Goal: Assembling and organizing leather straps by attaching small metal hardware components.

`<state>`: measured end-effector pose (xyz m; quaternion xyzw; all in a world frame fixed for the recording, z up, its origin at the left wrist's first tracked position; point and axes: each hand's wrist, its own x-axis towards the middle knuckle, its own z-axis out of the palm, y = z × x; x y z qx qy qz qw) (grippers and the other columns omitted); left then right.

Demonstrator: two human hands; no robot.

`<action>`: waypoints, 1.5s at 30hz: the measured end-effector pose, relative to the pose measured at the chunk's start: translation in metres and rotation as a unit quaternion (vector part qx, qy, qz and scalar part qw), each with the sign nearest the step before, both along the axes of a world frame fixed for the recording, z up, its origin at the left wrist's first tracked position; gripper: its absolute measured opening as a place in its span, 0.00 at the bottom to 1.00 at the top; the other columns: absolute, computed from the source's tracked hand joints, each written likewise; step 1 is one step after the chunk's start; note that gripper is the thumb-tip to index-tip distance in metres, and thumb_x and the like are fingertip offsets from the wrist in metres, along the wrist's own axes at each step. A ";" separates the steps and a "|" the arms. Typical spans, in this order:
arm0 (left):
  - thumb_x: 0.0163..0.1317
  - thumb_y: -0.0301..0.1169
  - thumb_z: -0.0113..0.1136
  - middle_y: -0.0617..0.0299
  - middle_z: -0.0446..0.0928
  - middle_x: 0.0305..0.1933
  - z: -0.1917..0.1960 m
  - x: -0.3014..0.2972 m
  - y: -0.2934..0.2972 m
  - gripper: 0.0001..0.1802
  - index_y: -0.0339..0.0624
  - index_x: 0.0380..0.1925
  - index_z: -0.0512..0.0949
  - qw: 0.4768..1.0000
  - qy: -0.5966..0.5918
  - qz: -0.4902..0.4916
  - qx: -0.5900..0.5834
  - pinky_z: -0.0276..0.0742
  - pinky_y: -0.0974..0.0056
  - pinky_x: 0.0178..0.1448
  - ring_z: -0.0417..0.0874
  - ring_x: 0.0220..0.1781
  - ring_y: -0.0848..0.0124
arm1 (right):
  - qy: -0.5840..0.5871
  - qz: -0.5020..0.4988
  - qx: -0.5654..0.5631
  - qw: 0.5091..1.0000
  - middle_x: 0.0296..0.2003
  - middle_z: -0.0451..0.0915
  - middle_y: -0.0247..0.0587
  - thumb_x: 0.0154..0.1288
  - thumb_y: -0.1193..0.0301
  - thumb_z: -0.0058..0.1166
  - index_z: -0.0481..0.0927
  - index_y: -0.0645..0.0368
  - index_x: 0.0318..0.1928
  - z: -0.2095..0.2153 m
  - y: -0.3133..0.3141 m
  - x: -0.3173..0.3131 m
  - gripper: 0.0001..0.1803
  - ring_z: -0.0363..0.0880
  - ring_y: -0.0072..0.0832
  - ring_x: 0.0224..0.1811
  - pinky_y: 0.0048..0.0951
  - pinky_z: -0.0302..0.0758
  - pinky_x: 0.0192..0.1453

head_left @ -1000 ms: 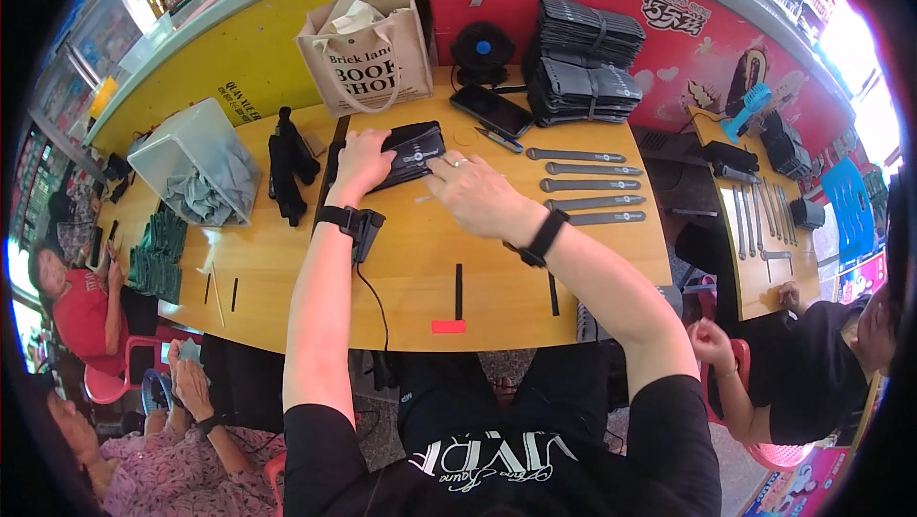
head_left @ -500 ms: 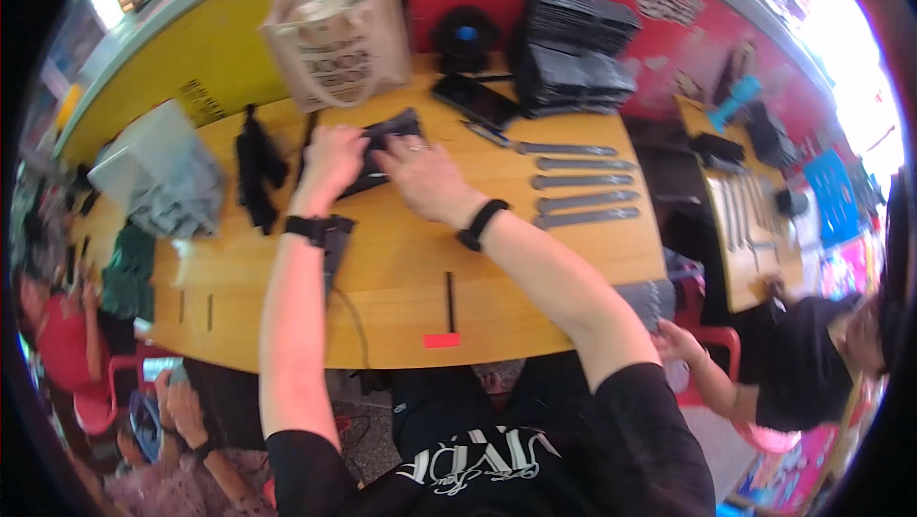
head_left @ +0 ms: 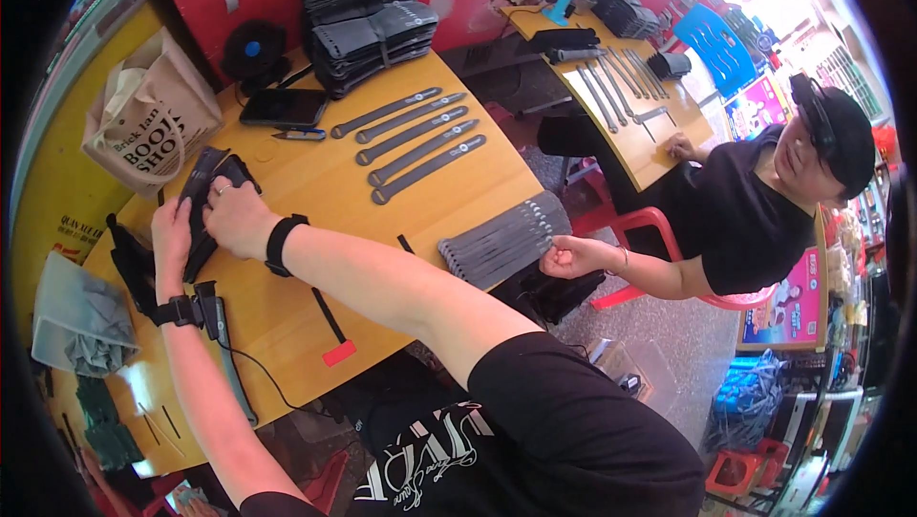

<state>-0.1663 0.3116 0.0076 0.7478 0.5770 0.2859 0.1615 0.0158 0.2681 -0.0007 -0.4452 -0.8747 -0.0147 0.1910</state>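
Note:
Near the table's left side, a dark, flat bundle (head_left: pixel 212 163) lies between my two hands; its exact kind is hard to make out. My left hand (head_left: pixel 172 238) is closed on its left edge. My right hand (head_left: pixel 239 218) presses it from the right with curled fingers, a ring on one of them. Further right, several grey straps (head_left: pixel 426 156) with round ends lie side by side in a row. By my left wrist rests a dark strip (head_left: pixel 216 314), partly under a cable. A black cloth-like item (head_left: pixel 134 264) lies left of my left hand.
Tall tied stacks of grey straps (head_left: pixel 374 44) stand at the back beside a small black fan (head_left: pixel 254 51) and a phone (head_left: pixel 284 107). A tote bag (head_left: pixel 153 114) and a clear bin (head_left: pixel 81 312) are at left. A co-worker's hand (head_left: pixel 570 257) touches a fanned strap pile (head_left: pixel 501 238).
The view has swung to the right, bringing the co-worker and the fanned strap pile further in. Both my hands stay on the dark bundle.

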 end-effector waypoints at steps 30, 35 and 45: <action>0.70 0.25 0.45 0.54 0.75 0.58 0.213 0.055 -0.232 0.17 0.35 0.56 0.74 0.814 0.332 0.046 0.474 0.70 0.57 0.60 0.77 0.55 0.59 | 0.449 0.006 -0.240 0.861 0.36 0.80 0.55 0.62 0.67 0.54 0.77 0.65 0.35 0.063 -0.027 0.001 0.11 0.74 0.30 0.29 0.26 0.71 0.29; 0.63 0.20 0.46 0.57 0.73 0.62 0.193 0.089 -0.295 0.22 0.40 0.57 0.74 0.809 0.408 0.112 0.407 0.67 0.56 0.62 0.73 0.60 0.58 | 0.638 0.241 -0.639 0.356 0.21 0.80 0.56 0.69 0.37 0.32 0.72 0.64 0.33 0.112 -0.122 0.063 0.37 0.61 0.21 0.09 0.21 0.54 0.12; 0.64 0.31 0.50 0.46 0.66 0.65 0.138 0.170 -0.333 0.20 0.39 0.55 0.75 0.880 0.404 -0.041 0.246 0.63 0.48 0.62 0.67 0.64 0.48 | 0.613 0.090 -0.464 0.633 0.17 0.70 0.23 0.66 0.70 0.56 0.75 0.61 0.32 0.105 -0.245 0.200 0.08 0.64 0.09 0.15 0.16 0.59 0.17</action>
